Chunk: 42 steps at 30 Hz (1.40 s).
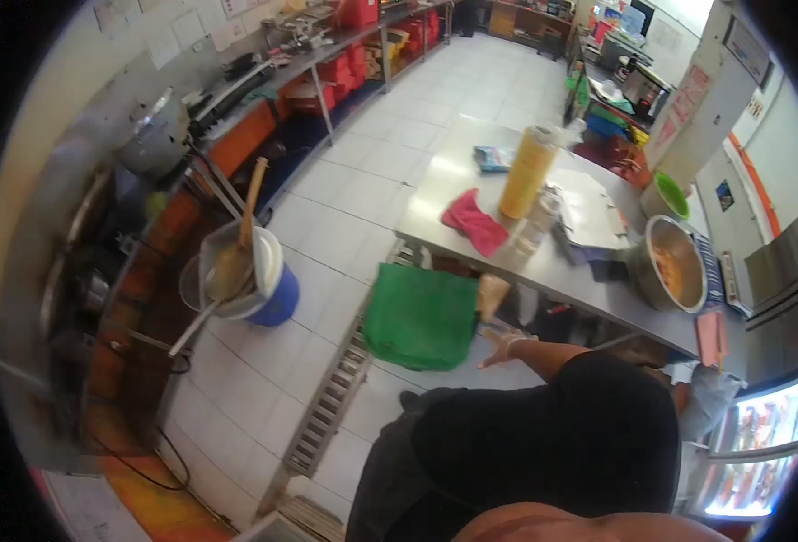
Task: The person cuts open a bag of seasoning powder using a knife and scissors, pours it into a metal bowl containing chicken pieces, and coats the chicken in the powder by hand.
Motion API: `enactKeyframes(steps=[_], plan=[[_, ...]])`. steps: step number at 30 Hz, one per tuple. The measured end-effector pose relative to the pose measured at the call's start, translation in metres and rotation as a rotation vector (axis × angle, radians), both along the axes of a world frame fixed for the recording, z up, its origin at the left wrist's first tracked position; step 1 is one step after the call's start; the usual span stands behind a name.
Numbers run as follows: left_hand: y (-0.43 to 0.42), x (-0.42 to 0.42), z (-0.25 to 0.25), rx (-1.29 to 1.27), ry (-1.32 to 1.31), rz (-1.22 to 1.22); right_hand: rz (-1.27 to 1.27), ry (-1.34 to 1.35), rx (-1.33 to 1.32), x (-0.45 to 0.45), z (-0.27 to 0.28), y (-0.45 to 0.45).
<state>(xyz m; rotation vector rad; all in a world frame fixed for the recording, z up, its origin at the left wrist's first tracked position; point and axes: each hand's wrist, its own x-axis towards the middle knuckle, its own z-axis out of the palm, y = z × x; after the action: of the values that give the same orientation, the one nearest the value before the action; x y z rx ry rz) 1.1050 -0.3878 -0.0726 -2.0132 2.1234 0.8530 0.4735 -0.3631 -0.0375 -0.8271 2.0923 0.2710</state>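
My right hand [503,347], in a clear plastic glove, reaches out beside the steel table with its fingers spread and nothing visible in them. Just left of it is a green, squarish, soft-looking cover or bag [420,316]; whether the fingertips touch it I cannot tell. A tan packet or piece of cardboard [491,296] sits above the hand, by the table's edge. Bare skin shows at the bottom edge, but my left hand is out of view.
The steel table [435,212] carries a pink cloth [474,222], a yellow roll [527,172], a clear bottle [538,221], papers [589,210] and a steel bowl [636,271] with food. On the left stand a bucket [277,298] and a wooden-handled tool [254,194]. A grate [331,406] crosses the floor.
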Motion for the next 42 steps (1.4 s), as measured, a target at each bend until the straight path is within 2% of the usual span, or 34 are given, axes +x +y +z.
enactKeyframes(steps=[1, 2, 5, 7, 10, 12, 15, 19, 20, 23, 26, 29, 31, 33, 36, 38, 39, 41, 42], plan=[[-0.021, -0.004, 0.002, 0.011, 0.001, 0.002, 0.065, -0.059, -0.127, -0.002, -0.027, -0.045], [-0.041, -0.006, 0.006, 0.022, 0.008, -0.001, 0.103, -0.066, -0.177, 0.009, -0.022, -0.093], [-0.104, -0.010, 0.013, 0.035, 0.023, 0.008, 0.181, -0.146, -0.315, 0.063, 0.065, -0.237], [-0.145, -0.009, 0.014, 0.038, 0.034, 0.012, 0.326, -0.160, -0.500, 0.081, 0.033, -0.326], [-0.210, 0.005, 0.016, 0.036, 0.056, 0.018, 0.430, -0.128, -0.696, 0.109, 0.042, -0.407], [-0.250, 0.022, 0.017, 0.030, 0.068, 0.026, 0.375, -0.112, -0.654, 0.115, 0.039, -0.439], [-0.308, 0.052, 0.022, 0.023, 0.101, 0.025, 0.224, -0.096, -0.537, 0.111, 0.027, -0.454], [-0.376, 0.084, 0.041, 0.025, 0.188, -0.034, 0.082, 0.007, -0.027, 0.114, 0.050, -0.416], [-0.396, 0.090, 0.047, 0.029, 0.206, -0.057, 0.027, -0.030, 0.081, 0.091, -0.017, -0.391], [-0.461, 0.103, 0.070, 0.031, 0.274, -0.195, 0.049, -0.236, 0.200, 0.057, -0.097, -0.321], [-0.537, 0.109, 0.097, 0.005, 0.353, -0.428, -0.006, -0.251, 0.159, 0.047, -0.155, -0.275], [-0.627, 0.100, 0.131, -0.099, 0.442, -0.707, -0.093, -0.240, 0.089, 0.066, -0.164, -0.267], [-0.684, 0.069, 0.168, -0.138, 0.418, -0.756, -0.199, -0.205, -0.001, 0.079, -0.131, -0.295], [-0.731, -0.001, 0.232, -0.036, 0.218, -0.551, -0.388, -0.188, -0.114, 0.085, -0.089, -0.343], [-0.795, -0.071, 0.241, -0.027, 0.192, -0.479, -0.585, -0.229, -0.386, 0.061, -0.053, -0.420], [-0.825, -0.127, 0.235, -0.248, 0.321, -0.622, -0.608, -0.221, -0.550, 0.028, -0.018, -0.481], [-0.838, -0.156, 0.229, -0.361, 0.384, -0.685, -0.548, -0.224, -0.652, 0.000, -0.018, -0.505], [-0.861, -0.210, 0.214, -0.408, 0.415, -0.600, -0.429, -0.245, -0.840, -0.052, -0.024, -0.545], [-0.872, -0.237, 0.217, -0.458, 0.388, -0.594, -0.385, -0.226, -0.878, -0.076, -0.009, -0.569]])
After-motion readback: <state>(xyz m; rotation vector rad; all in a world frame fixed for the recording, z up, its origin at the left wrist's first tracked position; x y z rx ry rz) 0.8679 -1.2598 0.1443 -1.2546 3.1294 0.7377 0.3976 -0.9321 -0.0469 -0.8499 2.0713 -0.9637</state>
